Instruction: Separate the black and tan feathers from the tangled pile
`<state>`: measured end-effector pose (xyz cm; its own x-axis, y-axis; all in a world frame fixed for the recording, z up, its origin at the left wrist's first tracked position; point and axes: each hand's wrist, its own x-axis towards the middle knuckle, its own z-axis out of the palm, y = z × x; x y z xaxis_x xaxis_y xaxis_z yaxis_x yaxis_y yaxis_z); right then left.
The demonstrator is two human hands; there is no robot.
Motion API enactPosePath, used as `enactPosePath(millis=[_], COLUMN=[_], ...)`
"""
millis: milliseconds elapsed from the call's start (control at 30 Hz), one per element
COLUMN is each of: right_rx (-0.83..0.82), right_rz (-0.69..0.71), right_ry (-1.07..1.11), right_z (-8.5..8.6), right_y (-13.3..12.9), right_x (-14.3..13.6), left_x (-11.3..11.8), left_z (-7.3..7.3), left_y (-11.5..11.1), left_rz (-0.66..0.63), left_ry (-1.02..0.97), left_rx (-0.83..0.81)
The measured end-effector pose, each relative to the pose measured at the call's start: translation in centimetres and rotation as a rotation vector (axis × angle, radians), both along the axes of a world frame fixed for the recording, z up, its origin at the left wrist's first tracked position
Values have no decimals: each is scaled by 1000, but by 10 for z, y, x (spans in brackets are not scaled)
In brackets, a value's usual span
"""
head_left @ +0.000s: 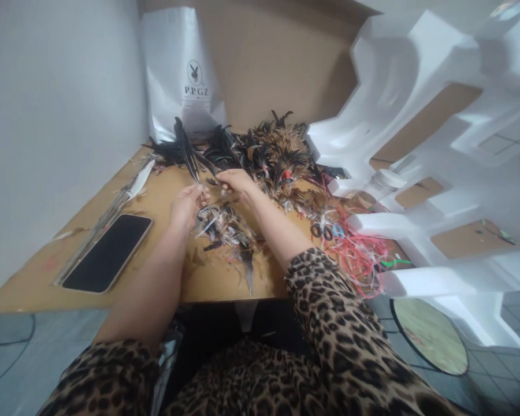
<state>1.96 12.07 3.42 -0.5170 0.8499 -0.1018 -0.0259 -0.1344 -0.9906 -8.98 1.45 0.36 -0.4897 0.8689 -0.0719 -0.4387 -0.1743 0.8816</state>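
A: Where are the long black feathers point(184, 149)?

B: Upright above the tabletop point(212, 286), their quill ends pinched between the thumb and fingers of the left hand point(187, 205). The right hand point(234, 182) is just beside them, its fingertips drawn close together at the edge of a dark plume. Whether it grips anything is impossible to tell.

A: What could go wrong?

B: The quills look thin and smooth, so a slack pinch could let one slide out. It might be lost in the litter of scraps point(225, 225) just below the hands. Squeezing too hard could bend a shaft. The right wrist might also snag a plume of the big feather heap point(292, 147) if it swings outward.

A: And the textures?

B: The held plumes are narrow, dark and slightly glossy; the heap is bushy, brown and black, with curling tips. The scraps are pale, wispy and matted. To the right, red cord point(361, 254) lies in loose, slick-looking loops. The phone point(108, 252) is a flat, dark slab with rounded corners, near the left forearm.
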Motion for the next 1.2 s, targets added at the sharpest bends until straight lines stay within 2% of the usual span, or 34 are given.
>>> enactPosePath(millis=[100, 200, 367, 500, 600, 767, 933, 1033, 1200], right_rx=[-91, -131, 3, 110, 87, -57, -132, -119, -71], right_rz=[19, -86, -181, -240, -255, -183, -89, -23, -27], right_ry=[139, 229, 286, 269, 290, 367, 395, 392, 331], right_z=[3, -2, -17, -23, -22, -18, -15, -13, -12], right_y=[-20, -37, -45, -44, -47, -50, -49, -49, -48], right_x=[23, 29, 20, 17, 17, 20, 26, 28, 30], left_x=[11, 20, 24, 23, 22, 20, 19, 18, 16], left_z=[0, 2, 6, 6, 4, 3, 4, 2, 1], left_y=[-3, -7, -10, -10, -9, -8, -9, -8, -7], left_rz=[-149, -262, -358, -383, -395, -360, -300, -300, -294], left_ry=[0, 2, -18, -38, -73, -97, -73, -57, -38], left_rx=[-32, -34, 22, 7, 17, 26, 16, 24, 16])
